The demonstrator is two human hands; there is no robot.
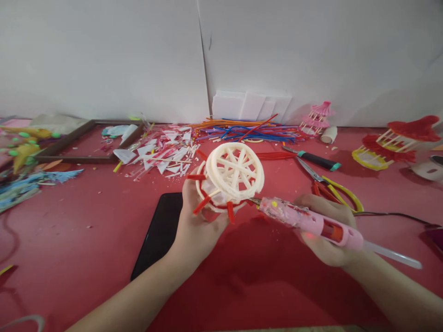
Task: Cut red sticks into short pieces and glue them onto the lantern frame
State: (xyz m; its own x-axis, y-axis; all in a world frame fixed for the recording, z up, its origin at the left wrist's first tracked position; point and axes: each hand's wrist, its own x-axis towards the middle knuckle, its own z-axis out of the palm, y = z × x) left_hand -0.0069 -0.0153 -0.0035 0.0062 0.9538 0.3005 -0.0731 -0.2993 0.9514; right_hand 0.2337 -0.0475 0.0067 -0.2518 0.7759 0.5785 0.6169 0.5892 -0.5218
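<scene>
My left hand (pixel 199 226) is closed round the lower part of a cream craft model (pixel 237 170). A spoked wheel shape forms its top, above a ring from which short red strips stick out. In my right hand (pixel 328 221) is a pink hot glue gun (pixel 304 219), with a clear glue stick (pixel 392 254) coming out of its back. The nozzle points left and meets, or nearly meets, the lower right rim of the wheel; I cannot tell if they touch. My left fingertips are partly hidden behind the model.
A black phone (pixel 155 235) lies beside my left forearm. Yellow-handled scissors (pixel 341 193) and a green-black tool (pixel 320 160) lie right. Behind are scraps (pixel 169 147), coloured stems (pixel 242 130), white sheets (pixel 249 105), a brown frame (pixel 78 160), and red (pixel 391 143) and pink (pixel 316 119) models.
</scene>
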